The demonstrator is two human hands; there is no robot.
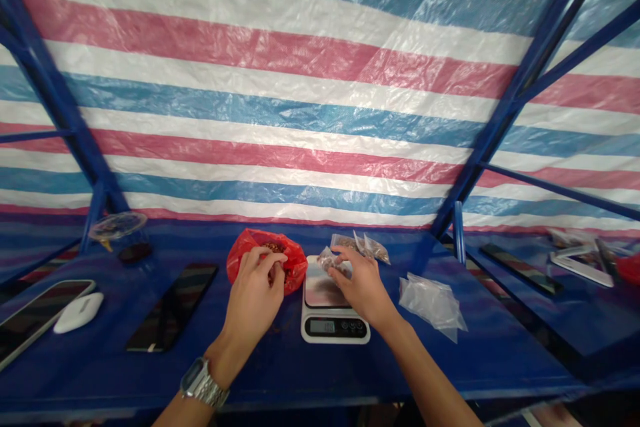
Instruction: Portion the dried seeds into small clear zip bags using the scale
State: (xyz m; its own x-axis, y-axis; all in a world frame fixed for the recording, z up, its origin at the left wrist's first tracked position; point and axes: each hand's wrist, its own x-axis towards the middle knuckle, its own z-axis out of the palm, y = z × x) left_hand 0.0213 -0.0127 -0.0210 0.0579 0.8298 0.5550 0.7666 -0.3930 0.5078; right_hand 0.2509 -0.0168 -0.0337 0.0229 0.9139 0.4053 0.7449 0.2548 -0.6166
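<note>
White computer mouse (79, 313) beside a tablet (40, 317)

The one view came from a camera worn on the person's head, above and slightly behind the hands. It faced forward and tipped down, looking along both forearms toward the far edge of the table (280, 377). The left hand (255, 297) and right hand (363, 287) sat close to the lens, just below the middle of the frame, on either side of the scale (335, 327). The table filled the lower part of the picture. The tilt took in much of the tarp (300, 80) hanging beyond it, which filled the upper half. The wide angle made the blue frame (55, 93) lean inward at both sides.
</note>
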